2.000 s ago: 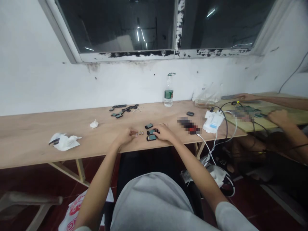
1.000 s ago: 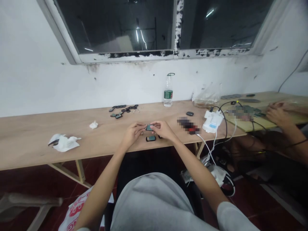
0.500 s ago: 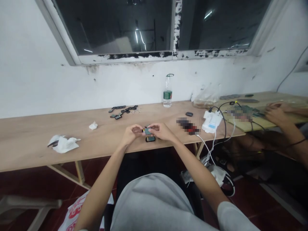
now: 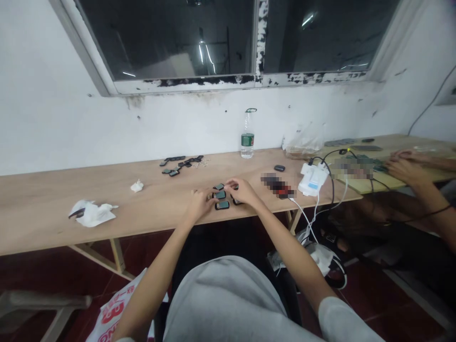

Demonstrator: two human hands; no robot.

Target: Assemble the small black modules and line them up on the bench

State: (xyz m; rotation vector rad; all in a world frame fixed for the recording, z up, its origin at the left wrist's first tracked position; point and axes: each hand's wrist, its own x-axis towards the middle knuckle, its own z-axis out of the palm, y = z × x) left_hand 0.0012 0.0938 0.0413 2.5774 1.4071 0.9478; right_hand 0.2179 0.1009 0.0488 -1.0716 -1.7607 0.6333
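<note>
Three small dark-framed modules with grey-green faces lie in a short column near the table's front edge. My left hand [image 4: 202, 203] is at their left, fingers apart, its fingertips at the left end of the middle module [image 4: 220, 195]. The nearest module [image 4: 222, 205] lies just below it, and the far module [image 4: 218, 187] just above. My right hand [image 4: 242, 192] is on the right side of the column, fingers bent but apart, with nothing visible between them. Under its palm another dark piece [image 4: 235, 202] shows in part; the rest is covered.
Several similar dark modules [image 4: 173, 172] lie farther back beside tiny pale bits [image 4: 200, 163]. A water bottle [image 4: 247, 142] stands by the wall. Crumpled tissues [image 4: 94, 213] are at left; a white power strip [image 4: 309, 180] with cables is at right. A co-worker's hands [image 4: 406, 166] are far right.
The module that both hands held is now down on the table, in line with the others. My hands have moved apart, the right one slightly to the right, uncovering the column.
</note>
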